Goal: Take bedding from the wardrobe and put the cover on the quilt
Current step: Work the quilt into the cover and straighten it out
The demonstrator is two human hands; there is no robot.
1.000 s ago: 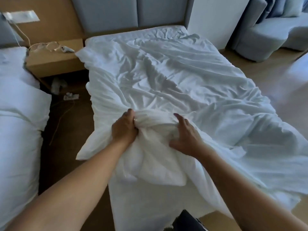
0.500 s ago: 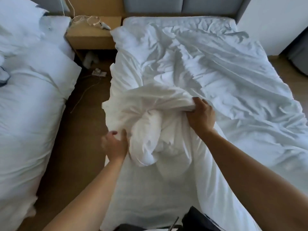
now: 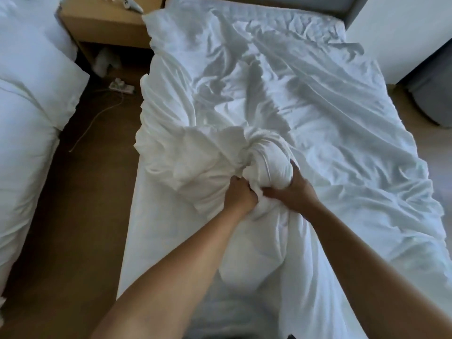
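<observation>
A white duvet cover lies crumpled across the bed, wrinkled from the headboard end down to the foot. Near the bed's middle a bunched wad of white quilt bulges up inside gathered fabric. My left hand grips a fistful of the cloth at the wad's near left side. My right hand clutches the wad from its near right side, thumb and fingers wrapped around it. The two hands almost touch. Where the quilt ends and the cover begins is hard to tell.
A second bed with white bedding stands at the left, across a brown floor aisle. A wooden nightstand sits at the top left, with a cable and power strip on the floor below. A grey seat is at the right.
My view has tilted down and closer. My left hand moved right and up onto the wad, my right hand shifted down beside it, and the fabric is gathered into a tighter ball.
</observation>
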